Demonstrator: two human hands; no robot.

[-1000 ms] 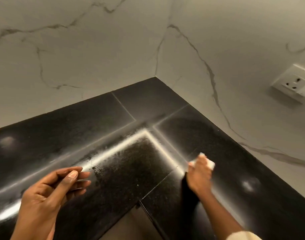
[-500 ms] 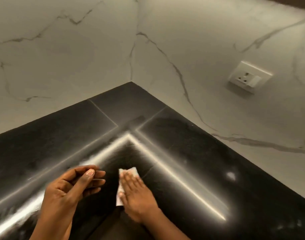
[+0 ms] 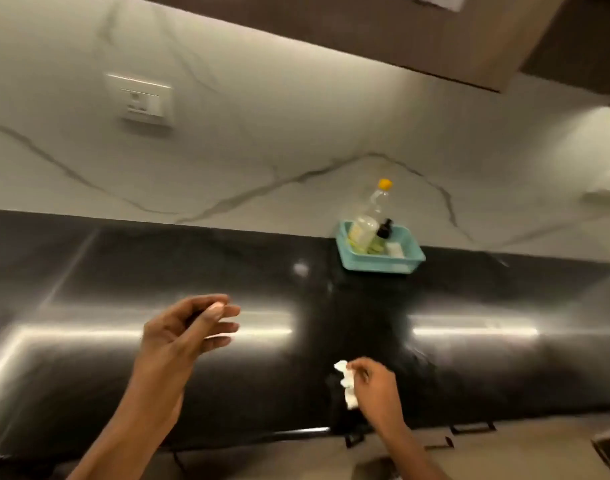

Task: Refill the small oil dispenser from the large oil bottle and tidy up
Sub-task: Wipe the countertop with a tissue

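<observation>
A teal basket (image 3: 376,264) stands at the back of the black counter (image 3: 262,278) against the marble wall. In it lean the large clear oil bottle (image 3: 367,220) with a yellow cap and the small dark-topped oil dispenser (image 3: 382,235), beside a small white item. My right hand (image 3: 376,389) is low over the counter's front and pinches a crumpled white tissue (image 3: 346,382). My left hand (image 3: 185,334) hovers above the counter to the left, fingers loosely curled, holding nothing.
A white wall socket (image 3: 145,102) sits on the marble backsplash at upper left. A brown overhead cabinet (image 3: 383,32) hangs above. Drawer handles (image 3: 469,427) show below the counter's front edge. Bright light strips reflect on the counter.
The view has swung right from the counter's corner, bringing the basket into sight. My right hand has lifted the tissue off the counter, where it was pressed flat, and now pinches it crumpled.
</observation>
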